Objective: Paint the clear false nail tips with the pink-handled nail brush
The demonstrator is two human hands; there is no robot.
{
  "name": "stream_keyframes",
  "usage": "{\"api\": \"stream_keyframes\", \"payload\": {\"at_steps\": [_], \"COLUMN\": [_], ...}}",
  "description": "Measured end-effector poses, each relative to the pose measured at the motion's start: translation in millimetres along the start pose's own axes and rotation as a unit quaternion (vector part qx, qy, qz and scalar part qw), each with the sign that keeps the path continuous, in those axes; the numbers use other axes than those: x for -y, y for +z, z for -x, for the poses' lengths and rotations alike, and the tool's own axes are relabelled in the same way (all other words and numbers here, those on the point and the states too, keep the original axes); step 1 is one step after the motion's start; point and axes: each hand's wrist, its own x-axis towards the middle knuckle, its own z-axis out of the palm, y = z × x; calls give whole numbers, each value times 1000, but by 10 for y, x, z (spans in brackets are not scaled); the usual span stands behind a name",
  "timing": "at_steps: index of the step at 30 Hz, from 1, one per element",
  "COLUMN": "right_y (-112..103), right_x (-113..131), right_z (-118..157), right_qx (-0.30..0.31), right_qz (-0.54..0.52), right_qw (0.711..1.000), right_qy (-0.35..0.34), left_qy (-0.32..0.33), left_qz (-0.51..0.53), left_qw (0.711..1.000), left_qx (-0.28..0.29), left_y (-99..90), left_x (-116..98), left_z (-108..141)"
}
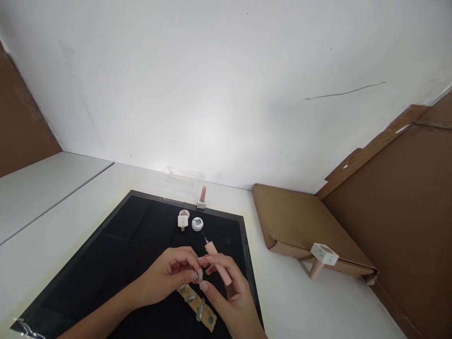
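My left hand [169,270] is closed in a pinch on a small clear false nail [200,277]. Close against it, the thumb and fingertips of my right hand [231,296] meet around the same nail. A pink nail polish brush cap [212,248] lies across my right fingers, its thin dark bristles pointing away toward the jars. Below my hands is a tan nail stand [211,321] bearing several clear nail tips, partly hidden by my left hand. An uncapped white polish bottle [182,221] sits farther back, beside a small round white jar [197,224].
A second round jar [184,213] is partly behind the uncapped bottle. One capped polish bottle [201,203] stands at the black mat's [120,245] far edge. Another bottle [324,253], pink cap toward me, is by a cardboard box [296,216]. Behind the mat lies a clear tray [181,174].
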Motion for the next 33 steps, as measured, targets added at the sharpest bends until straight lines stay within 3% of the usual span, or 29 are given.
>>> {"api": "stream_keyframes", "payload": {"at_steps": [10, 24, 28, 33], "right_y": [25, 60, 52, -54], "right_x": [37, 26, 9, 50], "right_z": [-65, -52, -49, -73], "right_qx": [39, 32, 19, -32], "right_qz": [-222, -219, -222, -208], "right_qw": [967, 968, 970, 975], "right_qy": [120, 117, 97, 75], "left_qy": [73, 108, 80, -23], "left_qz": [-141, -157, -84, 45], "left_qw": [987, 981, 992, 998], "left_qx": [-6, -46, -56, -40], "left_y": [7, 53, 111, 105], "left_x": [65, 114, 93, 59], "left_z": [38, 54, 50, 22]}}
